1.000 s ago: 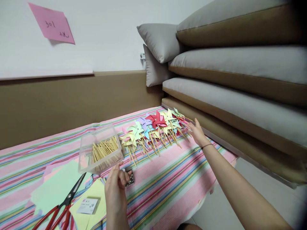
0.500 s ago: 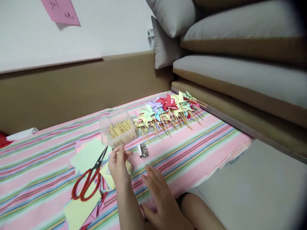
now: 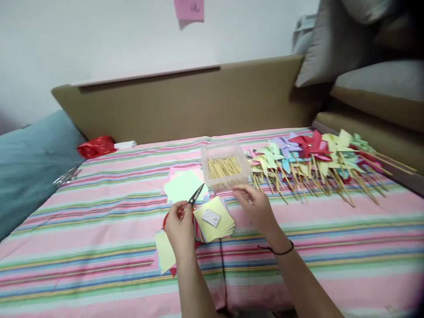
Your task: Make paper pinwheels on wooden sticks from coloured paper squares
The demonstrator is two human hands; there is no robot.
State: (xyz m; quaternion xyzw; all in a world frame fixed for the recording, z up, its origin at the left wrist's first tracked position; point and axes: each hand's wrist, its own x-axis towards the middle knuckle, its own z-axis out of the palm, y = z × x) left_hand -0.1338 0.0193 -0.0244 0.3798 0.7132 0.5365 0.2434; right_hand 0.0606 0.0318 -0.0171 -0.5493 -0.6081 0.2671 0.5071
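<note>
My left hand (image 3: 180, 225) is closed, fingertips together, over the red-handled scissors (image 3: 196, 195); anything in the pinch is too small to make out. The scissors' handles are mostly behind it. My right hand (image 3: 256, 207) has curled fingers just off the near right corner of a clear plastic box (image 3: 243, 177) of short wooden sticks (image 3: 225, 168). What those fingers hold, if anything, does not show. Between my hands lies a stack of yellow paper squares (image 3: 212, 234) with a small white printed card (image 3: 211, 217) on top. The pin container seen earlier is hidden now.
Finished paper pinwheels (image 3: 311, 145) on sticks lie in a row at the right. Pale green sheets (image 3: 183, 187) rest left of the box. Farther left are a red plastic bundle (image 3: 97, 147), a metal item (image 3: 67, 176) and a blue cushion (image 3: 36, 163), on striped cloth (image 3: 99, 247).
The view has swung left, bringing in the blue cushion and red bundle. My left hand has moved over the scissors' handles. My right hand has risen to beside the box, its fingers now curled.
</note>
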